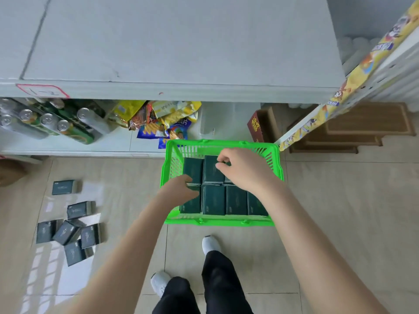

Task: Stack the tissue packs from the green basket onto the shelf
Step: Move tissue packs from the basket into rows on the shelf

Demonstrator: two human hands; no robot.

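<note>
Tissue packs [213, 200] lie flat in green basket [217, 222], long axes toward shelf [181, 41].

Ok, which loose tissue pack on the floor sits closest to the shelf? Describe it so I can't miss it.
From the green basket, look left across the tiles to the scattered dark packs. The lone pack lies flat by itself nearest the shelf, apart from the jumbled cluster below it.
</note>
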